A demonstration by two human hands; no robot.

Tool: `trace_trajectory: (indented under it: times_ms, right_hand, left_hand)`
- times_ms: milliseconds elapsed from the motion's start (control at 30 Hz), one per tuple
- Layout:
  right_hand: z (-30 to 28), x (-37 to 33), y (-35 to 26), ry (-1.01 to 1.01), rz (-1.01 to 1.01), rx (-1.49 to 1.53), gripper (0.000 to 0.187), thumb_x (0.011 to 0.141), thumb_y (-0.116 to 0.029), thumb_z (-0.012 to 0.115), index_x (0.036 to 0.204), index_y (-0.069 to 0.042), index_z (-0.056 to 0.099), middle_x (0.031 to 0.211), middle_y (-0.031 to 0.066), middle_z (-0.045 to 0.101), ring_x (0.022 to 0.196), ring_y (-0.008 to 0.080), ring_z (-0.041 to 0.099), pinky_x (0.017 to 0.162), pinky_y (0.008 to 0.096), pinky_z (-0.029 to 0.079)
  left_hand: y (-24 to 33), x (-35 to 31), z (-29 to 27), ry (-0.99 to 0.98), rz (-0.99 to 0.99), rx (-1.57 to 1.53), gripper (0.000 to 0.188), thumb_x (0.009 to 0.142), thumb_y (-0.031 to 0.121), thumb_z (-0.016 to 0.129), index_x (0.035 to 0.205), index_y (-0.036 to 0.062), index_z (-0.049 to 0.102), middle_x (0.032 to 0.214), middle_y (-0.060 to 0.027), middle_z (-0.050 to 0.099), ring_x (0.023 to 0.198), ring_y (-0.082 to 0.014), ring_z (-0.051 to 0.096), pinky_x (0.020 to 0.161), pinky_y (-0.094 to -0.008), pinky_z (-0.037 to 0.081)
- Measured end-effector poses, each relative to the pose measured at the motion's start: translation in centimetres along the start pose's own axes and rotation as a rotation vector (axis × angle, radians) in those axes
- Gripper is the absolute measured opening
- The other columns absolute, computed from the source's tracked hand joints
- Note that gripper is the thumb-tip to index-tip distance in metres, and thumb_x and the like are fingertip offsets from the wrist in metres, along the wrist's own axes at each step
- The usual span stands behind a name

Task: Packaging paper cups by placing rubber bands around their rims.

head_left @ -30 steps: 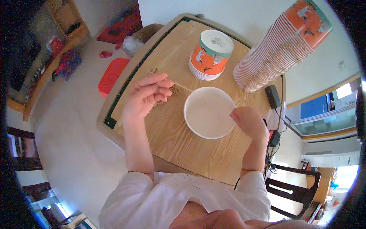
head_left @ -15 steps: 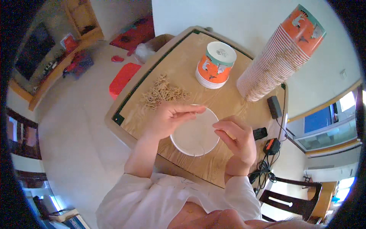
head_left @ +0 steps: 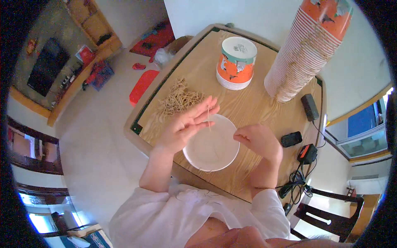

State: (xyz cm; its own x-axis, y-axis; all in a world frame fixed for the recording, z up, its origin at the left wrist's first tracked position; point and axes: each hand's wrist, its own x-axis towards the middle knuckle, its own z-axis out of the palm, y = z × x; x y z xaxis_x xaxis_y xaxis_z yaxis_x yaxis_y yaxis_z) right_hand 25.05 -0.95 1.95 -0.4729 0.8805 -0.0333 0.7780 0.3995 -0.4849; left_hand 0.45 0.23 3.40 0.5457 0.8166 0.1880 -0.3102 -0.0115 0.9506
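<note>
A white round tub (head_left: 213,159) sits on the table in front of me, its inside facing up. A thin tan strand lies in it, and short ends cross its near rim. Over its far left side is my left hand (head_left: 186,126), fingers stretched, with a thin tan strand (head_left: 209,118) running between fingers and thumb. My right hand (head_left: 261,142) is at the tub's right rim, thumb and fingertips pinched together; what they hold, if anything, is too small to tell. Beyond my left hand lies a tangled pile of tan strands (head_left: 180,98).
Upside-down orange and green paper tubs (head_left: 235,66) stand at the back. A tall leaning stack of tubs (head_left: 300,53), tan strands along its side, rises at the right. A black adapter (head_left: 309,106), a phone-like black object (head_left: 291,139), and coiled cables (head_left: 295,182) lie along the right edge.
My left hand has lifted and opened its fingers more, showing the strand. My right hand has turned and closed into a pinch. The whole view has shifted slightly.
</note>
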Motion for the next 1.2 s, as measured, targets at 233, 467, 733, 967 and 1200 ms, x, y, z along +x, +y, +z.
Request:
trace_trajectory:
  times_ms: [233,467,733,967,1200]
  right_hand:
    - [0.7,0.5,-3.2,0.54,-0.185,0.317,0.023,0.074,-0.012,0.072,0.09,-0.002,0.058,0.077,0.0095,0.062,0.072,0.0274,0.062,0.066,0.0343,0.049]
    - [0.7,0.5,-3.9,0.471,-0.096,0.529,0.011,0.077,-0.003,0.067,0.086,-0.002,0.062,0.078,0.0088,0.063,0.072,0.0226,0.063,0.063,0.0309,0.05]
    - [0.4,0.5,-2.6,0.47,-0.292,0.346,0.012,0.073,-0.002,0.068,0.083,-0.004,0.063,0.076,0.009,0.059,0.07,0.0261,0.06,0.06,0.0338,0.048]
    - [0.9,1.0,-2.3,0.476,-0.312,0.24,0.013,0.069,-0.002,0.069,0.079,-0.003,0.061,0.076,0.0097,0.057,0.071,0.0282,0.058,0.061,0.0349,0.048]
    - [0.9,1.2,-1.4,0.406,-0.317,0.322,0.011,0.071,-0.002,0.068,0.079,-0.002,0.061,0.075,0.0093,0.057,0.071,0.025,0.059,0.06,0.033,0.048]
  left_hand:
    - [-0.6,0.2,2.4,-0.075,-0.036,-0.004,0.079,0.072,-0.02,0.028,0.145,0.0025,0.007,0.151,-0.0138,0.014,0.138,-0.027,0.02,0.109,-0.0416,0.025]
    - [-0.6,-1.1,2.8,0.061,0.076,0.183,0.071,0.081,-0.002,0.042,0.145,0.0019,0.012,0.15,-0.0136,0.019,0.137,-0.0278,0.022,0.108,-0.0387,0.027]
    - [-0.7,-1.3,1.8,0.102,0.135,0.994,0.064,0.081,0.008,0.066,0.136,0.0049,0.033,0.118,-0.0086,0.051,0.104,-0.0159,0.052,0.088,-0.0306,0.043]
    - [-3.6,1.2,2.5,0.066,-0.243,0.373,0.053,0.078,0.009,0.07,0.125,0.006,0.045,0.082,-0.0022,0.058,0.072,-0.0075,0.055,0.063,-0.0236,0.045]
    - [-3.5,1.2,1.7,0.147,-0.234,0.561,0.015,0.081,0.011,0.067,0.093,0.0033,0.062,0.067,0.0012,0.056,0.061,-0.0049,0.05,0.055,-0.0223,0.041]
